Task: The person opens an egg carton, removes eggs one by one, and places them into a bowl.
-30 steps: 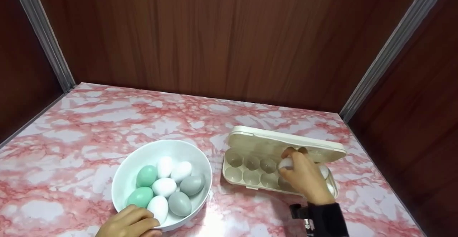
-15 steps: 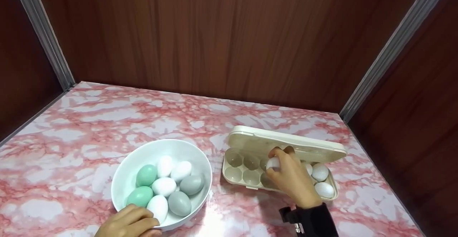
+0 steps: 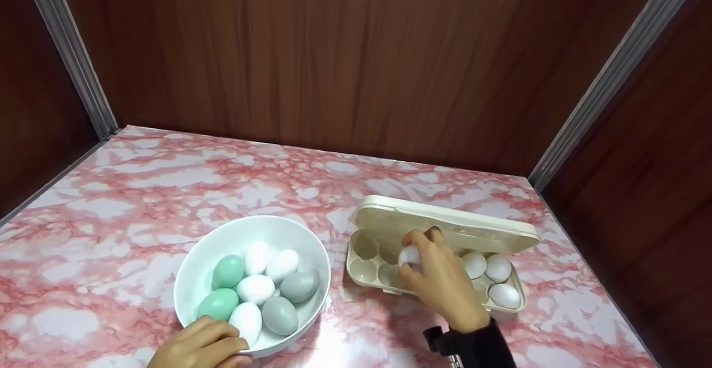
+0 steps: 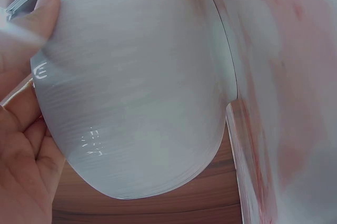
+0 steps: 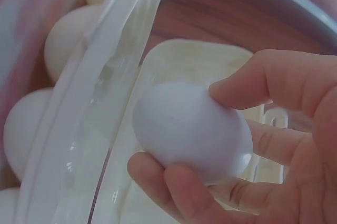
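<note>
In the head view a white bowl (image 3: 208,245) holds several white, green and grey eggs. My left hand (image 3: 203,346) grips its near rim; the left wrist view shows the thumb (image 4: 47,13) and fingers on either side of the bowl wall (image 4: 131,87). My right hand (image 3: 439,279) pinches a white egg (image 5: 189,129) between thumb and fingertips. It is over the left half of an open cream egg carton (image 3: 450,211), whose lid leans up at the back. Several white eggs (image 3: 498,268) sit in the carton's right end. The hand hides the middle cups.
The carton's left cups (image 3: 364,270) hold no eggs. Pink-and-white marbled tabletop (image 3: 139,190) surrounds both containers. Brown wood-grain panels (image 3: 311,62) with grey metal corner posts stand at the back and sides.
My right hand has moved left along the carton with the white egg, uncovering the eggs at the right end. My left hand and the bowl have stayed in place.
</note>
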{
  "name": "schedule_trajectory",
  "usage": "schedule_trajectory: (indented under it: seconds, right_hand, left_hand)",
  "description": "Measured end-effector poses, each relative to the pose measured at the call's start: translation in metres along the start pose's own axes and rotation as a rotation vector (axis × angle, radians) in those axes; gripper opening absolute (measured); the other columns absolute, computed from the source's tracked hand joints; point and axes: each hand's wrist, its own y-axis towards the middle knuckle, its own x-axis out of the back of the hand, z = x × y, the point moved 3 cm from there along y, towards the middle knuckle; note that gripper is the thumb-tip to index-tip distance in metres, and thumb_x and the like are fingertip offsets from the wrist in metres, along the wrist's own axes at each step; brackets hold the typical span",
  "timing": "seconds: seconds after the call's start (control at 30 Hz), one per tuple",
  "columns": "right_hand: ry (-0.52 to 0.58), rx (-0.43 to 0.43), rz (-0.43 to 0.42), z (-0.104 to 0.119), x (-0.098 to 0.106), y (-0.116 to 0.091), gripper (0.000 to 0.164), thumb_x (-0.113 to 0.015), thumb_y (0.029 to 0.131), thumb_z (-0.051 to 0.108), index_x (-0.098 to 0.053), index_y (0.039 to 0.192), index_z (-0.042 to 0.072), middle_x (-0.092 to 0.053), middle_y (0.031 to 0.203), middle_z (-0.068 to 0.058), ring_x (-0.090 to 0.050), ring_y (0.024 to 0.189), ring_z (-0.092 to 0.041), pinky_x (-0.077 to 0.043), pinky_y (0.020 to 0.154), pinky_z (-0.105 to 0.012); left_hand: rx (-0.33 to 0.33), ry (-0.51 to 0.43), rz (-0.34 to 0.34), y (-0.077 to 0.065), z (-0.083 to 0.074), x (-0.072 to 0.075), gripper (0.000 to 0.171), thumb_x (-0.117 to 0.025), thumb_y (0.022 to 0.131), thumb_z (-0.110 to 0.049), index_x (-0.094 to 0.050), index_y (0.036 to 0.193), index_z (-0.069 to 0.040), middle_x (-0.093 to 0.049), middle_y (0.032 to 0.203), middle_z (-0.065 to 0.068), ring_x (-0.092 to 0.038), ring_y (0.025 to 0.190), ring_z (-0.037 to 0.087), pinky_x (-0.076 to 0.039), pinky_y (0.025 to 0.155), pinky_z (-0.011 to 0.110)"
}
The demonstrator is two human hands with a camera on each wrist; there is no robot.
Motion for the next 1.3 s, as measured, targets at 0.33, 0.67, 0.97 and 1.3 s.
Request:
schedule_trajectory:
  seconds: [0.33, 0.67, 0.97, 1.3]
  right_hand:
    - [0.059, 0.081, 0.014, 0.026, -0.006, -0.005, 0.028, -0.071, 0.076, 0.007, -0.064, 0.102, 0.014, -0.054, 0.095, -0.001, -0.049, 0.061, -0.010, -0.042, 0.052, -0.025]
    - [0.126, 0.204, 0.000, 0.054, -0.005, 0.000, 0.028, -0.069, 0.074, 0.006, -0.064, 0.099, 0.017, -0.053, 0.098, 0.002, -0.047, 0.064, -0.007, -0.042, 0.054, -0.022]
    - [0.163, 0.283, 0.130, 0.104, -0.001, 0.022, 0.035, -0.067, 0.079, 0.013, -0.064, 0.113, 0.016, -0.054, 0.105, 0.002, -0.055, 0.074, -0.009, -0.051, 0.065, -0.027]
    - [0.134, 0.384, 0.289, 0.154, -0.024, 0.054, 0.030, -0.066, 0.080, 0.008, -0.065, 0.110, 0.010, -0.056, 0.098, -0.004, -0.051, 0.073, -0.014, -0.043, 0.061, -0.023]
  left_hand:
    - [-0.016, 0.033, 0.024, 0.003, 0.000, 0.001, 0.034, -0.054, 0.102, -0.040, -0.067, 0.078, -0.019, -0.059, 0.080, -0.008, -0.049, 0.072, 0.005, -0.039, 0.061, 0.010]
    - [-0.016, 0.039, 0.010, 0.001, 0.000, 0.001, 0.035, -0.054, 0.102, -0.039, -0.068, 0.077, -0.019, -0.059, 0.080, -0.009, -0.050, 0.072, 0.004, -0.040, 0.062, 0.010]
    - [-0.032, 0.005, 0.002, 0.001, 0.000, 0.000, 0.032, -0.058, 0.100, -0.036, -0.068, 0.079, -0.016, -0.060, 0.079, -0.006, -0.052, 0.073, 0.007, -0.041, 0.061, 0.014]
    - [-0.025, -0.008, 0.021, 0.002, 0.000, 0.002, 0.032, -0.059, 0.100, -0.036, -0.069, 0.079, -0.014, -0.060, 0.079, -0.004, -0.053, 0.072, 0.009, -0.041, 0.060, 0.015]
